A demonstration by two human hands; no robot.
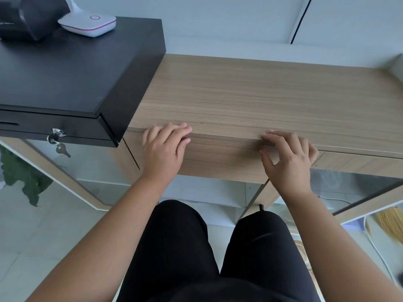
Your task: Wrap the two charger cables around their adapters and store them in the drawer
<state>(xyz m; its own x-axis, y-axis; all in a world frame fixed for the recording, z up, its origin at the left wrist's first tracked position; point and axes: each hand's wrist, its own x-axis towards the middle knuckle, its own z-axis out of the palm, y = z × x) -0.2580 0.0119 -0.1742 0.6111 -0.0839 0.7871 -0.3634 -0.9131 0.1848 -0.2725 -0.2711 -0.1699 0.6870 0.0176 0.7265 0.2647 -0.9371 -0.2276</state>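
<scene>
The wooden drawer front (220, 158) sits flush under the desk top (261, 99), closed. My left hand (165, 147) rests on the drawer's upper edge at its left end, fingers together and laid over the desk lip. My right hand (290, 155) is at the same edge further right, fingers curled against the seam, thumb below. Neither hand holds anything. No charger cable or adapter is visible anywhere in view.
A black cash box (72, 68) with keys (57, 141) in its lock stands on the desk's left end, carrying a white and pink lamp base (88, 23). A second drawer front (357, 162) lies to the right. My legs in black trousers are below.
</scene>
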